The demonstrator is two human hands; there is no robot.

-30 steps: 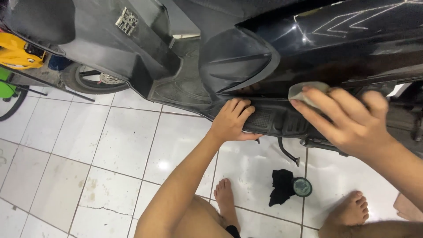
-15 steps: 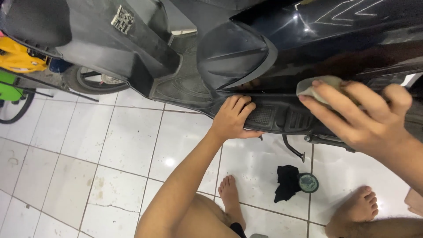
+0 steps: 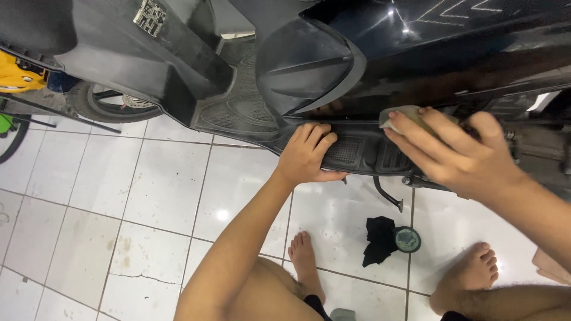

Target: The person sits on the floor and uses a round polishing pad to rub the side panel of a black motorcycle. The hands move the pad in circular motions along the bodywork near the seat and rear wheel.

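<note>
Bright overhead light, glare on tile floor (image 3: 223, 214) & glossy panel (image 3: 416, 24), sharp focus.

Small round tin (image 3: 408, 239) on the white floor tiles, near side, right of centre, between the person's two bare feet: dark green lid with a pale rim, lying flat, touching a crumpled black cloth (image 3: 379, 238) on its left. Far left, high on the black scooter's front panel, a small rectangular sticker (image 3: 150, 14), tilted, pale grey with dark markings, too small to make out. White line decal (image 3: 458, 9) on the glossy body, far right. No screens, no signs.
</note>
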